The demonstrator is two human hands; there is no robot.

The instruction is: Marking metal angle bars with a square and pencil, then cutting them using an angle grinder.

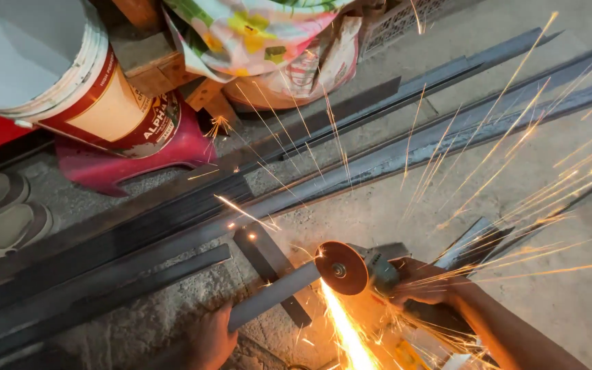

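My right hand [423, 282] grips an angle grinder [371, 268] at the lower middle. Its orange cutting disc [340, 268] bites into the end of a grey metal tube [272, 296]. My left hand [210, 339] holds that tube down near the bottom edge. The tube lies across a dark flat bar [268, 270] on the concrete floor. Bright sparks [515, 199] stream from the disc down to the bottom edge and up to the right.
Long steel bars and angle sections [351, 164] lie diagonally across the floor. A white and red bucket [70, 75] sits on a pink stool [138, 161] at upper left. Patterned cloth [262, 34] lies at top. Two shoes [1, 219] are at left.
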